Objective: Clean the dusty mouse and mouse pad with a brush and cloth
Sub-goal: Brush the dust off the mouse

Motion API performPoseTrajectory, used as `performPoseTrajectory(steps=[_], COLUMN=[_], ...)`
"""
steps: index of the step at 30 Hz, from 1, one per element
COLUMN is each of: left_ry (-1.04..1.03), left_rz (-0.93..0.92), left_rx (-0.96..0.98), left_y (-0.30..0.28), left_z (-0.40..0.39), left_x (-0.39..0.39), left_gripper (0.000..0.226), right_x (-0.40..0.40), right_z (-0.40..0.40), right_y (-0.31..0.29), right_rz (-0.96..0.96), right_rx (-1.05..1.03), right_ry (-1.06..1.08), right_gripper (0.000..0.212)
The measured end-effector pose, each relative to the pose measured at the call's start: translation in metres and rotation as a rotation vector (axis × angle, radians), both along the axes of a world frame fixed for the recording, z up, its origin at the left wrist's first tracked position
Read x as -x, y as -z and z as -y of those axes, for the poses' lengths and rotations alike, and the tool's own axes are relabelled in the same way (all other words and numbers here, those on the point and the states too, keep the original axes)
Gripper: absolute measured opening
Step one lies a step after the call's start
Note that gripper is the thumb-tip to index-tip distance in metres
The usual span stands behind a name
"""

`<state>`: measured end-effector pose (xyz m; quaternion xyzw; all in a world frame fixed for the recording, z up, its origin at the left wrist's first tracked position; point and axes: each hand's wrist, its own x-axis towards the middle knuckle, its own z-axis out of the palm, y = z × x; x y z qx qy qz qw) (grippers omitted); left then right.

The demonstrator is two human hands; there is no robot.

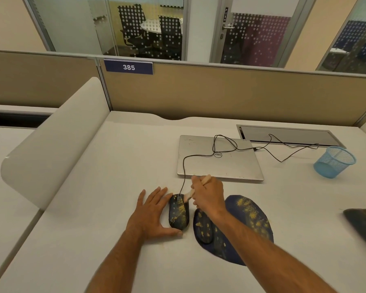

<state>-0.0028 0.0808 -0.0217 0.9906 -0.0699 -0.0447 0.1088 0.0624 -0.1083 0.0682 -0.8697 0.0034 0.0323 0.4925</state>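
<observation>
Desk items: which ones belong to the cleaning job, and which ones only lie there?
For the job:
mouse
mouse pad
brush, in right hand
dark cloth

Lying about:
laptop
blue mesh basket

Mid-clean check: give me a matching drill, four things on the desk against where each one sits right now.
Things:
1. mouse
2. brush
3. laptop
4. bin

Places:
A. far right of the desk, near the cable slot
B. gripped in the right hand, bristles at the front of the mouse
C. left of the mouse pad, with the left hand flat beside it
D. closed, behind both hands, with the mouse cable across its lid

Pairs: 1-C, 2-B, 3-D, 4-A
</observation>
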Motion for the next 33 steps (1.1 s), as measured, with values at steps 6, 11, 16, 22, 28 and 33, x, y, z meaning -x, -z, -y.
performPoseTrajectory(steps=[6, 11, 16, 22, 28, 33], left_ry=[-0.007, -0.001, -0.004, -0.003, -0.005, -0.008], left_rz=[0.024, 0.017, 0.024, 0.032, 0.004, 0.016], left_rx=[0.01, 0.006, 0.002, 0.008, -0.008, -0.013], left_y=[0.001, 0.0, 0.001, 0.005, 0.005, 0.005], left_z=[0.0, 0.0, 0.0, -0.001, -0.001, 0.0], left_x=[0.001, 0.001, 0.001, 0.0, -0.001, -0.001], left_gripper=[0.129, 0.129, 0.129, 0.129, 0.13, 0.129], right_x=[0.009, 0.017, 0.03, 0.048, 0.058, 0.071], right_z=[0.002, 0.003, 0.007, 0.011, 0.019, 0.024], right_y=[0.004, 0.001, 0.004, 0.005, 0.008, 0.022], right_rz=[-0.009, 0.046, 0.086, 0.162, 0.285, 0.266], right_rx=[0.094, 0.003, 0.076, 0.071, 0.028, 0.052], right_ry=[-0.076, -0.016, -0.086, -0.122, -0.085, -0.192], right_gripper=[0.048, 0.047, 0.047, 0.042, 0.04, 0.046])
